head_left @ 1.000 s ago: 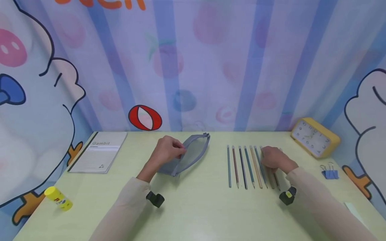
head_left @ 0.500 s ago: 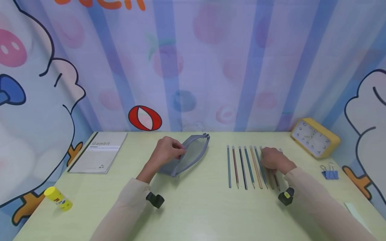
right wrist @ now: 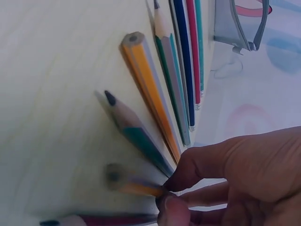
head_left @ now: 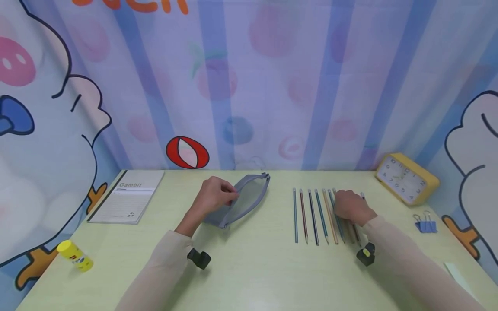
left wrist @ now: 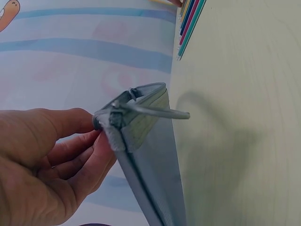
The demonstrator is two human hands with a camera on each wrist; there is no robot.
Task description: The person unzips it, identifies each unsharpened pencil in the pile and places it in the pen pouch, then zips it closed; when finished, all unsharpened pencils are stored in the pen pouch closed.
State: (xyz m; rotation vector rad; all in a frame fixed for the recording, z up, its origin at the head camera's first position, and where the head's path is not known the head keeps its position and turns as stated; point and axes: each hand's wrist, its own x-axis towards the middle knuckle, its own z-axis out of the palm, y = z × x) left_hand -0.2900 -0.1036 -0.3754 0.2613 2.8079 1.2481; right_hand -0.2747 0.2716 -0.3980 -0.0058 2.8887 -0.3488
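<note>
"Head view: what's around the pouch [head_left: 245,198]?"

"Left hand [head_left: 215,194] at its nine o'clock, fingertips pinching the rim. The tabletop [head_left: 256,268] spreads wide toward six. At twelve, its back edge by the curtain [head_left: 268,108] is near. Toward three, a strip of table runs to the row of pencils [head_left: 313,216]."

"And the right hand [head_left: 352,206]?"

"Over the row's right end, fingers curled, grip hidden there. Yellow clock [head_left: 406,178] at its two, binder clips [head_left: 426,225] at three."

"Left wrist view?"

"Thumb and fingers closed on the pouch's corner. A zip pull [left wrist: 160,112] juts toward three, too small to make out from the head. Pencils at one."

"Right wrist?"

"It bares that grip: thumb and finger nip a blurred orange pencil [right wrist: 141,188], blunt end toward nine. Pouch at twelve."
</note>
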